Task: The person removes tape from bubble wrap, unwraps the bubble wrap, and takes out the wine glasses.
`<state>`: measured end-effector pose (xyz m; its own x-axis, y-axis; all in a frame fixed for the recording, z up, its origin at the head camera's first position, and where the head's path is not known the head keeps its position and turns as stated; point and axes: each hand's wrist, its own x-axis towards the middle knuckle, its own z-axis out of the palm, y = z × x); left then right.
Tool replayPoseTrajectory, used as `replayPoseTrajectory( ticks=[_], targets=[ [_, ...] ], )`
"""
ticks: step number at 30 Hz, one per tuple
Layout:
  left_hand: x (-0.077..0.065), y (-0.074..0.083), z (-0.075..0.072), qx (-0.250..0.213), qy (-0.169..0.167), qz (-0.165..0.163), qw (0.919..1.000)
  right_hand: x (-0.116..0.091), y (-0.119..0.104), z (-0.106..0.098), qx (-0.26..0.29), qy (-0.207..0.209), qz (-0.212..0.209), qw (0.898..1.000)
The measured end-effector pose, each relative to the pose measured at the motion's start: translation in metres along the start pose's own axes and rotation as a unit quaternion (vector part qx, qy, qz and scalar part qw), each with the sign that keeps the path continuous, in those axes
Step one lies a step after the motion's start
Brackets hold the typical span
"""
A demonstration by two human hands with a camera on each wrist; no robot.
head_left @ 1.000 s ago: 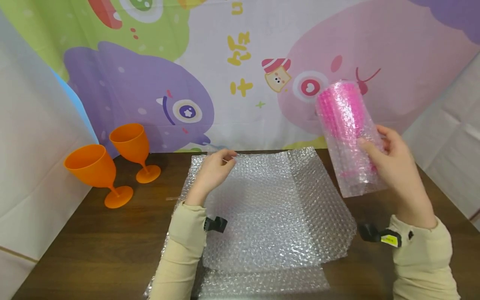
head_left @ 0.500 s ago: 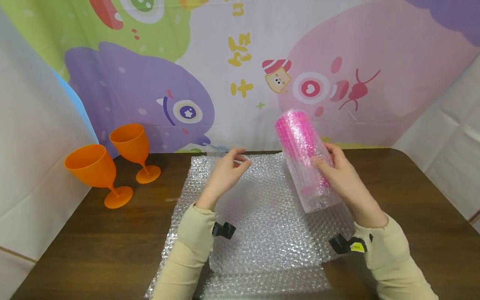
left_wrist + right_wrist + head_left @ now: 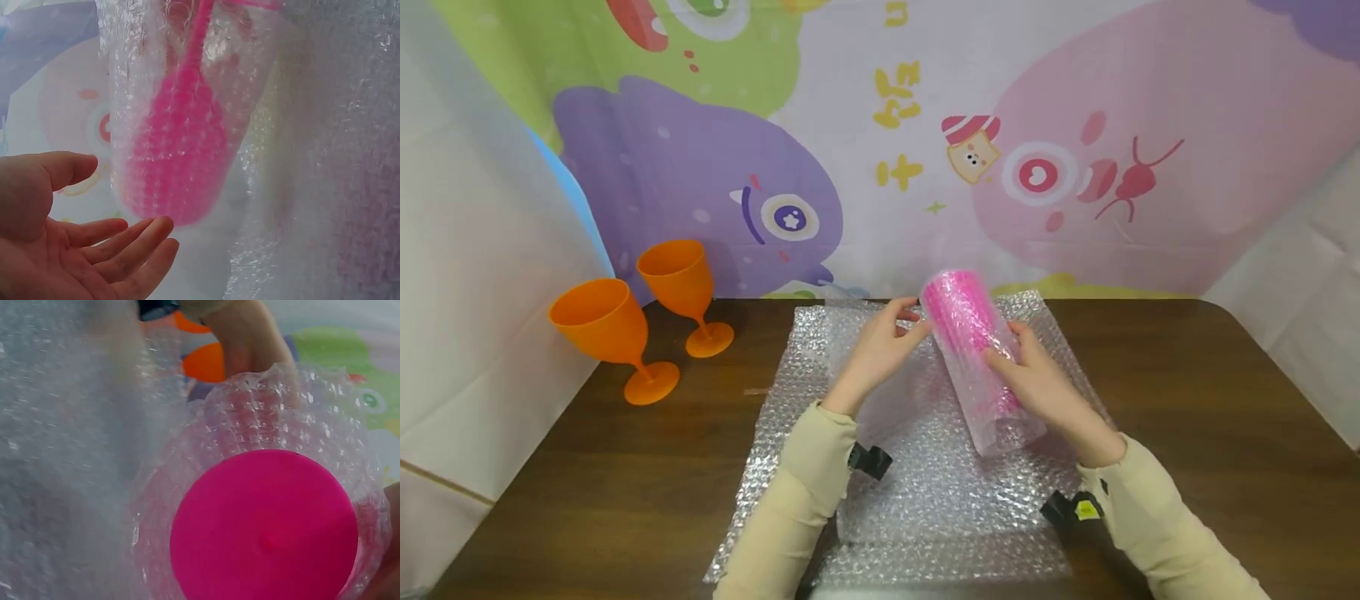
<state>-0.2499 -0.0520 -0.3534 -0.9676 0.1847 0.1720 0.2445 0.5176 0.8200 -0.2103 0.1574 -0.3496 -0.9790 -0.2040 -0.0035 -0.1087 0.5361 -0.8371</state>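
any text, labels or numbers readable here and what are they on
Yellow characters on the cartoon backdrop: stylised glyphs, not legible as words.
Yellow tag on the black strap at the right wrist: print too small to read.
Bubble-wrapped pink goblet, bubble wrap sheet, orange goblets: no text visible.

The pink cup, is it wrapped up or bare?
Wrapped. Bubble wrap covers the pink cup all around; the right hand holds it over the flat bubble wrap sheet. Its base shows through in the right wrist view.
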Motion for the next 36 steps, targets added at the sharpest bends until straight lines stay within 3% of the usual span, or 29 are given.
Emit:
replayPoseTrajectory(
  ticks=[6, 12, 19, 24, 32, 36],
  targets=[
    [0.009, -0.001, 0.004, 0.025, 0.01, 0.026, 0.9993, -0.002, 0.004, 0.011, -0.023, 0.011, 0.02, 0.999],
    [0.02, 0.01, 0.002, 0.084, -0.006, 0.052, 0.9951, -0.003, 0.011, 0.018, -0.05, 0.036, 0.016, 0.998],
    [0.033, 0.022, 0.012, 0.193, -0.036, 0.088, 0.9767, -0.005, 0.012, 0.027, -0.088, 0.043, 0.021, 0.995],
    [0.04, 0.019, 0.022, 0.233, -0.033, 0.087, 0.968, -0.006, 0.013, 0.032, -0.1, 0.044, 0.023, 0.994],
    [0.04, 0.017, 0.029, 0.266, -0.027, 0.089, 0.9594, -0.006, 0.015, 0.029, -0.11, 0.014, 0.024, 0.994],
    [0.041, 0.018, 0.03, 0.263, -0.023, 0.098, 0.9594, -0.003, 0.01, 0.021, -0.098, -0.02, 0.03, 0.995]
  ],
)
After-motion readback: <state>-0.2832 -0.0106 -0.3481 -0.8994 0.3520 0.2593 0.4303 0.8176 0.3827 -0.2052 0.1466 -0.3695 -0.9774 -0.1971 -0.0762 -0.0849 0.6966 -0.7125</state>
